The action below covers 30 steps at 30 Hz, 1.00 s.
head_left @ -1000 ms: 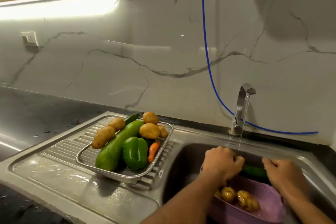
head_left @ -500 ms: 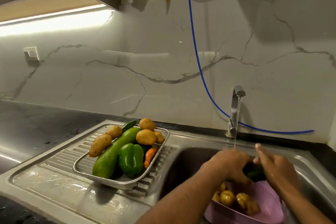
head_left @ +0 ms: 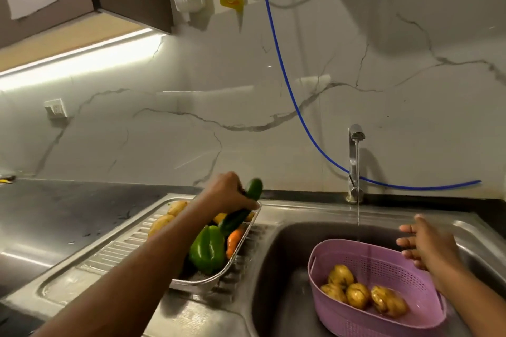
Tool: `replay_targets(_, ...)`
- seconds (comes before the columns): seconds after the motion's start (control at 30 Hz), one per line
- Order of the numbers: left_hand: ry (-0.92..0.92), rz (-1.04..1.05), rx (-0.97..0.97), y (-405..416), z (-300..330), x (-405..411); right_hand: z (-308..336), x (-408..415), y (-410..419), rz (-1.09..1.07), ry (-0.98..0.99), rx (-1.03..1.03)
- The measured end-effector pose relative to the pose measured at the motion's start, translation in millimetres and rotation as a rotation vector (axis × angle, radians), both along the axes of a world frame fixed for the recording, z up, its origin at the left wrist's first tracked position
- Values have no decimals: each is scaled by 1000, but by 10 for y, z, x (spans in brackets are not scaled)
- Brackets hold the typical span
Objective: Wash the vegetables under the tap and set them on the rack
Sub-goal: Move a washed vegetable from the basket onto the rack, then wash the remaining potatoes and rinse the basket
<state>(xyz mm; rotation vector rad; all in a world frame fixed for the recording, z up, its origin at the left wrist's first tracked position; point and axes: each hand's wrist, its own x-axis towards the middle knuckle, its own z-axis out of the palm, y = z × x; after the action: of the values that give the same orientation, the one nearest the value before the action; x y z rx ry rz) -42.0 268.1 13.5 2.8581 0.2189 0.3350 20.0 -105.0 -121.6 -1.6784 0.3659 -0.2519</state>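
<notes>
Left hand (head_left: 228, 194) gripping cucumber (head_left: 241, 208) over rack (head_left: 235, 260), centre frame, perhaps touching it; right hand (head_left: 427, 246) spread open beside colander (head_left: 356, 317), lower right.

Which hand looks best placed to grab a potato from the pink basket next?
Probably the right hand: it hangs open beside the pink basket, near the potatoes. The left hand is busy holding the cucumber over the rack.

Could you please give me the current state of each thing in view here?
tap: running
left hand: gripping the cucumber over the metal rack
right hand: open, empty, above the sink
pink colander: in the sink, holding potatoes
green pepper: in the rack
</notes>
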Motion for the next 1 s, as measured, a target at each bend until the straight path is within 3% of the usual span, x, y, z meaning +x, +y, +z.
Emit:
replay_targets(0.13, 13, 54, 29, 200, -322, -92, -22, -28, -11, 3, -11, -14)
replay_targets(0.4, -53, 37, 51, 103, -315, -176, -8, -46, 32, 83, 26, -74)
replay_targets(0.5, -231, 25, 280, -121, -263, -289, -36, -73, 60, 153, 36, -165)
replay_targets(0.6, -325, -197, 355, -611, -213, -398, -131, -66, 111, 316, 75, -401)
replay_targets(0.73, -24, -498, 288, -1320, -522, -250, -228, -94, 245, 654, 211, -610)
replay_targets(0.9, 598, -617, 336, -1800, -1121, 34, -276, -206, 391, 906, 482, -940)
replay_targets(1.0, 697, -651, 326, -1850, -1290, 174, -285, -194, 445, 928, 487, -1051)
